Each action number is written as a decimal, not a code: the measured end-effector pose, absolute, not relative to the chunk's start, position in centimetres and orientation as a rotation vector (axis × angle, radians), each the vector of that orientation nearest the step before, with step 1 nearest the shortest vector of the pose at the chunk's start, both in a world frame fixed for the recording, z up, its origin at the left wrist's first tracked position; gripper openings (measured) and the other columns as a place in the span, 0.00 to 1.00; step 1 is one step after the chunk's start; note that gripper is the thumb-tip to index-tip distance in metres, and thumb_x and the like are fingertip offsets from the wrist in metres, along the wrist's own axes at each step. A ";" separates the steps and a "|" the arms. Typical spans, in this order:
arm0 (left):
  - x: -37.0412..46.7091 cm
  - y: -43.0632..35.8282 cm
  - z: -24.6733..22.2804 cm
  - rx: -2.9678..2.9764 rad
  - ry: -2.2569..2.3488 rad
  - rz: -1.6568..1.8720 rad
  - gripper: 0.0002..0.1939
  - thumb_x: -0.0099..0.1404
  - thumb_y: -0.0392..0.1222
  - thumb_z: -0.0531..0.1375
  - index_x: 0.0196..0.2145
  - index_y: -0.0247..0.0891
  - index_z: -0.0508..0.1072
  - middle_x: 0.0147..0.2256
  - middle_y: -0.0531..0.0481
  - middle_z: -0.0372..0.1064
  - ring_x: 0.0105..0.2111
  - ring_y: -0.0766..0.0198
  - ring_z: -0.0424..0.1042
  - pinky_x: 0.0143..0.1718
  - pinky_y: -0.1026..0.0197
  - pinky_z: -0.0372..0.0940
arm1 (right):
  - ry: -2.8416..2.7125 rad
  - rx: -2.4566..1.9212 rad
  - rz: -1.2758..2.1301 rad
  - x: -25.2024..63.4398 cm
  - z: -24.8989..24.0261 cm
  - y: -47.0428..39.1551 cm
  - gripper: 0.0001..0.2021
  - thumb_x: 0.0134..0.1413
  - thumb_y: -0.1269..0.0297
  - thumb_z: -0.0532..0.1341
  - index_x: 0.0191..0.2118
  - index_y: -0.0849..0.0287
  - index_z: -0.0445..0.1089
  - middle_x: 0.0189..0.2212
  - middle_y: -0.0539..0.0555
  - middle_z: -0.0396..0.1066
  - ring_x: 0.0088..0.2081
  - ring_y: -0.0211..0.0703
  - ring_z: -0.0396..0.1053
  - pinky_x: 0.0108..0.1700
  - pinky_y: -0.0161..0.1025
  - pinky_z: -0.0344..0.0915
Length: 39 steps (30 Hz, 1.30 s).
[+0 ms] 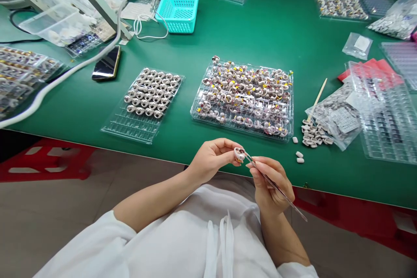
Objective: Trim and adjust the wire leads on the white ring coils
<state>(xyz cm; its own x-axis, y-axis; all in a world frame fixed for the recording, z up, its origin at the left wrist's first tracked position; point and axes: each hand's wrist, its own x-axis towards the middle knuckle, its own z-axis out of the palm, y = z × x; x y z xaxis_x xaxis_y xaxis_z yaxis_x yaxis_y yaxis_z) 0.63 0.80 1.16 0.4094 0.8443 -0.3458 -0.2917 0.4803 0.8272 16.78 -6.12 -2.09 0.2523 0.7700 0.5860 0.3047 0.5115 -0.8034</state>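
1. White shirt cloth [176, 243] of mine lies nearest, its ties [227, 243] hanging, all on the near side of the crammed clear tray [224, 127].
2. Just short of the crammed clear tray, my left hand [211, 158] holds a ring-shaped beige shell [240, 156], thumb and fingers pinched narrow on it.
3. Toward me from that tray's right half, my right hand [273, 182] grips metal tweezers [276, 189], fingers closed round them; the tips reach the shell (whether they nip anything inside, I cannot tell).
4. Left of the crammed clear tray, a second clear tray [130, 127] carries rows of beige shells [153, 93].
5. Right of it sit a heap of oval shells [314, 135], a wooden stick [317, 99] and a clear bag of parts [335, 110].
6. Beyond it, leftward, stands a turquoise basket [179, 27].
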 end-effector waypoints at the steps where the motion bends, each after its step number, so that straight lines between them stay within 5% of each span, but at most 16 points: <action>1: 0.6 0.8 1.1 0.760 0.860 0.809 0.09 0.58 0.39 0.71 0.36 0.32 0.80 0.30 0.49 0.80 0.28 0.68 0.77 0.33 0.67 0.73 | -1.332 -1.052 0.412 16.8 -2.1 -6.1 0.21 0.55 0.79 0.65 0.52 0.49 0.75 0.45 0.54 0.77 0.36 0.43 0.78 0.33 0.42 0.80; 31: 0.6 0.9 2.0 0.852 0.924 0.740 0.15 0.55 0.46 0.72 0.34 0.32 0.79 0.27 0.47 0.78 0.26 0.65 0.76 0.32 0.63 0.73 | -1.154 -0.996 0.694 16.8 -1.9 -5.7 0.15 0.58 0.75 0.64 0.46 0.49 0.77 0.40 0.54 0.78 0.35 0.43 0.78 0.29 0.39 0.78; 39: 0.0 1.0 2.3 1.040 0.976 0.670 0.10 0.57 0.39 0.68 0.37 0.32 0.80 0.31 0.45 0.81 0.29 0.63 0.78 0.32 0.65 0.72 | -1.285 -0.985 0.777 18.4 -1.4 -5.5 0.17 0.56 0.78 0.65 0.47 0.49 0.77 0.40 0.54 0.79 0.37 0.44 0.78 0.31 0.40 0.78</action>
